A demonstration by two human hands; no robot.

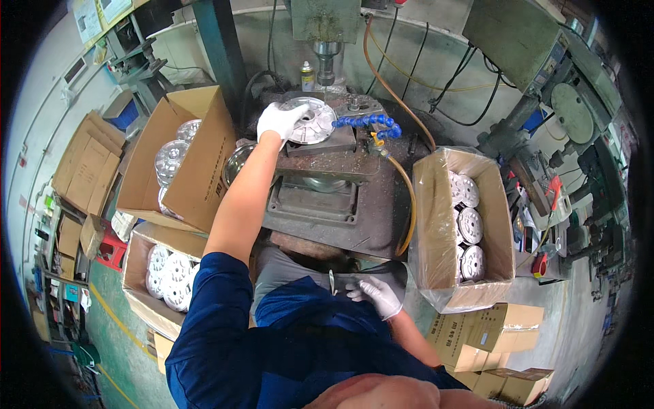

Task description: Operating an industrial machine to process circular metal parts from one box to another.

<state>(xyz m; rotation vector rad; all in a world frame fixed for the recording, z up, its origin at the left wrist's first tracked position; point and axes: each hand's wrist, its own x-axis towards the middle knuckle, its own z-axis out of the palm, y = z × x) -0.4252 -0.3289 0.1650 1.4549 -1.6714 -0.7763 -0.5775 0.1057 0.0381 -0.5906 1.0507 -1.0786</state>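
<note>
My gloved left hand (281, 121) lies on the near-left rim of the round metal disc (315, 123), which sits on the raised metal block (334, 142) beneath the machine's spindle (325, 65), with the tip of the blue segmented hose (368, 123) at its right edge. My fingers reach over its face, but from up here I can't tell whether they are clamped under the edge or only resting there. My right hand (376, 294) is well apart from the left, low over my lap, fingers loosely spread, with nothing that I can make out in it. I judge the disc stiff and solid, likely cast light metal: manageable one-handed, though with some heft. It shouldn't bend or crush, but its bright face could scuff, and a smooth rim may slide against glove fabric, more so if wet. The outer rim looks the best hold, thumb above and fingers beneath, away from the hose tip; two opposite sides would keep it level.
</note>
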